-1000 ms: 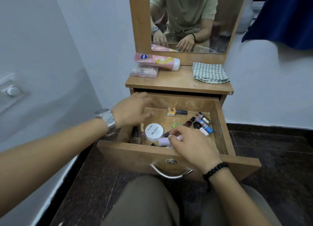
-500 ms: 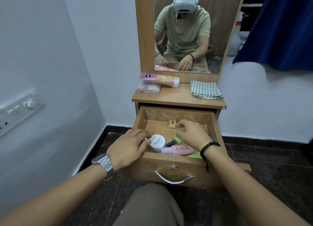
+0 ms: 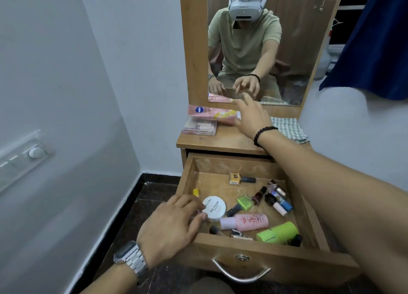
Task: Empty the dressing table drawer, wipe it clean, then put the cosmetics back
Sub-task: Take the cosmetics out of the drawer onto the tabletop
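My left hand (image 3: pixel 170 223) lies at the drawer's (image 3: pixel 265 256) lower-left corner, fingers loosely bent over the side wall and thumb touching the white nail polish tub (image 3: pixel 214 208), pinching nothing; I judge it is there to steady the drawer. My right hand (image 3: pixel 251 117) reaches to the upper centre of the frame, over the table top (image 3: pixel 220 142), fingers spread and straight, holding nothing I can see, its fingertips by the cap end of the pink tube (image 3: pixel 212 115). The tube rests on a flat clear case (image 3: pixel 199 127) at the top's left, likely parked there to clear the drawer. A checked cloth (image 3: pixel 291 131) waits at right, handy for wiping. Emptying looks barely begun: in the drawer, lower centre, lie a pink bottle (image 3: pixel 245 222), a green tube (image 3: pixel 278 232), a green polish (image 3: pixel 242 203), an orange box (image 3: pixel 234 178) and a cluster of small bottles (image 3: pixel 276 197) toward the right wall
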